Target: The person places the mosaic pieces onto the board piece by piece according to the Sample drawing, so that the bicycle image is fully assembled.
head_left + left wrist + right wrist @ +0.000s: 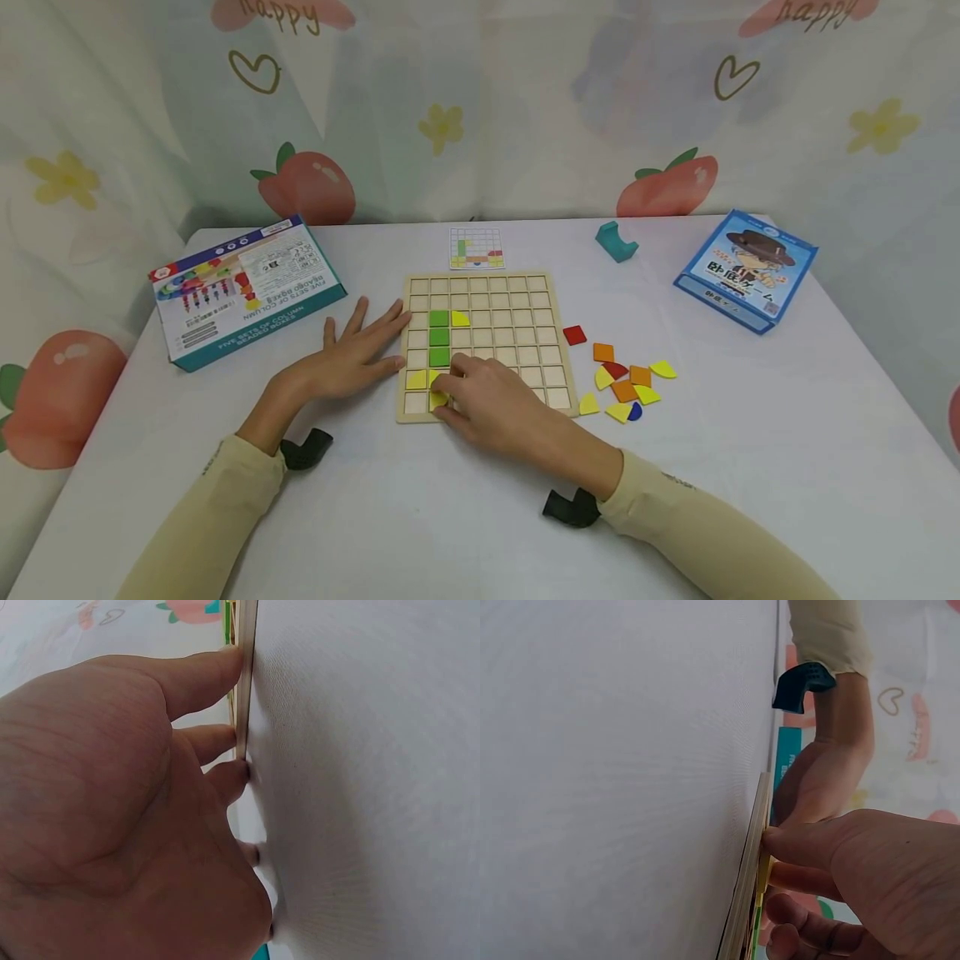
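A wooden grid board [528, 335] lies flat on the table. Three green squares [438, 337] form a column in its cells, with a yellow quarter-round piece [460, 318] beside the top one. My right hand [495, 404] is over the lower left of the board, where thumb and index finger pinch a yellow piece [763, 871] at the cells; the hand partly covers it. Just left of it sits another yellow piece [416, 380] in a cell. My left hand [348, 354] spreads its fingers along the board's left edge, thumb and fingertips touching the rim [244, 697].
Loose red, orange, yellow and blue pieces [624, 390] lie right of the board. Behind it is a small pattern card [477, 248]. A bead-set box [247, 292] stands left, a blue box [747, 271] right, and a teal curved part [617, 242] at the back.
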Available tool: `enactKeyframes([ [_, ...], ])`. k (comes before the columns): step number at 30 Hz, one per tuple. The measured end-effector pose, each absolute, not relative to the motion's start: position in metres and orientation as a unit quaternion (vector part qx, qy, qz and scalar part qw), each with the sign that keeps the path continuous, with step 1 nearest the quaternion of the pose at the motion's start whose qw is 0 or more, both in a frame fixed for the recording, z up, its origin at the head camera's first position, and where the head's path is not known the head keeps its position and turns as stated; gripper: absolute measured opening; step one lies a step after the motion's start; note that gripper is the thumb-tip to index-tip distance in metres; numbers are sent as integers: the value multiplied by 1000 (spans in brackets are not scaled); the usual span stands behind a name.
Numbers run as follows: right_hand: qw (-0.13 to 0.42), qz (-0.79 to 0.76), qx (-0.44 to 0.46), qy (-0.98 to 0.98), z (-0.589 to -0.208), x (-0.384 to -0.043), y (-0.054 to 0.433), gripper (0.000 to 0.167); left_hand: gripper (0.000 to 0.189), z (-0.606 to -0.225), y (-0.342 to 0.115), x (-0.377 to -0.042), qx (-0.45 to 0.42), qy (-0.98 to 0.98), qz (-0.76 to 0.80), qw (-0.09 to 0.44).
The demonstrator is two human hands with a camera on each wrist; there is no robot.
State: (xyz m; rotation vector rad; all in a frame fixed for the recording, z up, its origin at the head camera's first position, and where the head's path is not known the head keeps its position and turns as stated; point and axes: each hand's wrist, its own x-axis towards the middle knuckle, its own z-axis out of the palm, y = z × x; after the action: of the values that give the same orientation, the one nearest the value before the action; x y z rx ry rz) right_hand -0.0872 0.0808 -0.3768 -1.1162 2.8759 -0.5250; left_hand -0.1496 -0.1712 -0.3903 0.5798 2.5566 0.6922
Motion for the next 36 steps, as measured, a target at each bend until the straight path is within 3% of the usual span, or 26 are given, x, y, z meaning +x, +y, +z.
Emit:
enactKeyframes([
  [36,5,-161,-339,927,-375,-83,85,28,74,-389,-171,-148,211,921,253,210],
])
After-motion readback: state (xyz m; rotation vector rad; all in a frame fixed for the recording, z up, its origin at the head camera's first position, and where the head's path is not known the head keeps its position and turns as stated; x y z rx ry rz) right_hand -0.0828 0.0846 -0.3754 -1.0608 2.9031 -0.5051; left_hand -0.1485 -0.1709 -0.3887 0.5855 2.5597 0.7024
